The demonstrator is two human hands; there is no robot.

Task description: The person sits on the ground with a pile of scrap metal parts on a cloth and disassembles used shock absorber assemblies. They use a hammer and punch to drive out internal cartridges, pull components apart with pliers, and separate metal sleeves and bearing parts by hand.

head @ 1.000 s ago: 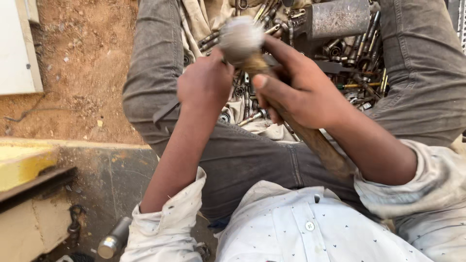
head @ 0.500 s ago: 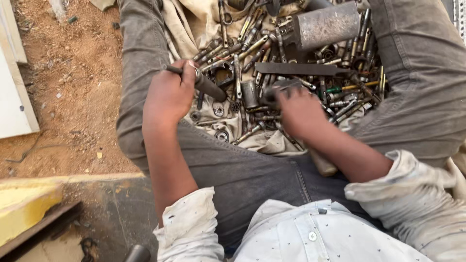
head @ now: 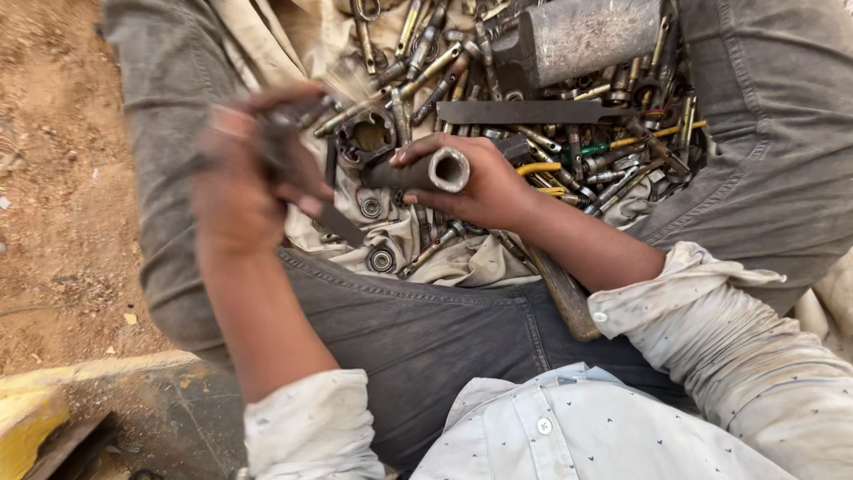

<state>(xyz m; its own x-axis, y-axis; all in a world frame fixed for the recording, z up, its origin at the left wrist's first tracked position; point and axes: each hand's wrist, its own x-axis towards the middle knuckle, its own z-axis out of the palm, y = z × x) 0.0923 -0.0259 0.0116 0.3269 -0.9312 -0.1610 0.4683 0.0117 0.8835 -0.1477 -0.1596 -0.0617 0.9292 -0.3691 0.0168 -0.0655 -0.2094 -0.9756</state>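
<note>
A person sits with grey-trousered legs (head: 426, 329) spread, and a dirty cream cloth (head: 462, 258) lies between them on the sandy brown ground (head: 62, 178). Over the cloth spreads a crowded heap of small metal tools, sockets and bits (head: 569, 151), packed close and overlapping. At the top of the heap lies a large grey steel hammer head (head: 591, 36), and just below it a long flat dark steel file (head: 524, 111) rests across the smaller pieces. A worn wooden handle (head: 560, 293) slants out from under the right forearm. The right hand (head: 484, 187) is wrapped around a dark hollow steel tube (head: 426, 171), its open end facing up, held above the heap near the middle of the cloth. The left hand (head: 244, 182), blurred, is clenched around a dark slender metal tool (head: 280, 151) just left of the tube; its shape cannot be told. A round steel bearing (head: 382, 260) lies on the cloth below the hands.
</note>
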